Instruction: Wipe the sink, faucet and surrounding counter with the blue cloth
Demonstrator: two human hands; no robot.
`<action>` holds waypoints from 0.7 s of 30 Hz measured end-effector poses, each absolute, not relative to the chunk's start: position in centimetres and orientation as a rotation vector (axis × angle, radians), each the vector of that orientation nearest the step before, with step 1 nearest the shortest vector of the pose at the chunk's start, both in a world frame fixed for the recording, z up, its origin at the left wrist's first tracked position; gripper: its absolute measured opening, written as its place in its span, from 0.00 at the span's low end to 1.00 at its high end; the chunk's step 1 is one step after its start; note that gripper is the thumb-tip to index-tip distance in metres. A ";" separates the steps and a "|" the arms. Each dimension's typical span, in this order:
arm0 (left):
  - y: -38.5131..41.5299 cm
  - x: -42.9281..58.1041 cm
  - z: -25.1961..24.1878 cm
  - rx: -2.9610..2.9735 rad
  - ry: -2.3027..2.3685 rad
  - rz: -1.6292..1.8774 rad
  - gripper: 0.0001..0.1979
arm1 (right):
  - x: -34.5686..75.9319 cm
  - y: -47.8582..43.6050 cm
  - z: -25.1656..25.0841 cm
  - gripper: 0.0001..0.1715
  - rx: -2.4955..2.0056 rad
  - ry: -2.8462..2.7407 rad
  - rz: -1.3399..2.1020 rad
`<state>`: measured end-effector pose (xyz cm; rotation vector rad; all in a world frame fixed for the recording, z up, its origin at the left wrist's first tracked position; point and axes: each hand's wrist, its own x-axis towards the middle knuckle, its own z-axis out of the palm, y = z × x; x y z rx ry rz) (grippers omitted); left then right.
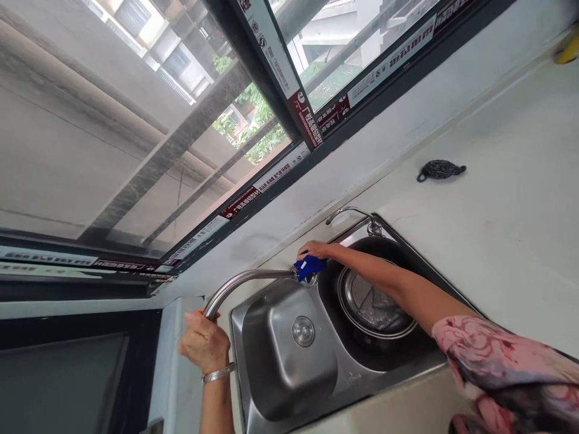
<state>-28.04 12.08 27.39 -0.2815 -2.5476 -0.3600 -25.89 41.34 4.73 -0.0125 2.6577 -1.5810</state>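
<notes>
The view is strongly tilted. My left hand (203, 342), with a silver bracelet on the wrist, is closed round the lower bend of a curved steel faucet (244, 280). My right hand (315, 250) reaches across the sink and is closed on a blue cloth (308, 266) pressed on the faucet's spout end. Below the faucet lies a double stainless sink (280, 361): the near basin shows a round drain (303, 331), and the far basin holds a dark pot with a round metal lid (375, 301).
A second small tap (350, 212) stands at the sink's far corner. A dark scouring pad (439, 170) lies on the pale counter (506, 199). A black-framed window (271, 169) runs behind the sink. Something yellow (567, 51) sits at the frame's right edge.
</notes>
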 end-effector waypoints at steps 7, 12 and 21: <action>12.2 -27.8 27.7 -0.275 -2.566 -0.374 0.30 | -25.3 41.9 3.0 0.18 -0.146 2.521 -1.743; 12.3 -27.7 27.7 -0.292 -2.547 -0.350 0.28 | -24.7 42.2 1.4 0.23 -0.094 2.459 -1.911; 12.2 -27.9 27.4 -0.299 -2.528 -0.384 0.29 | -23.9 40.8 -0.6 0.15 -0.001 2.657 -2.086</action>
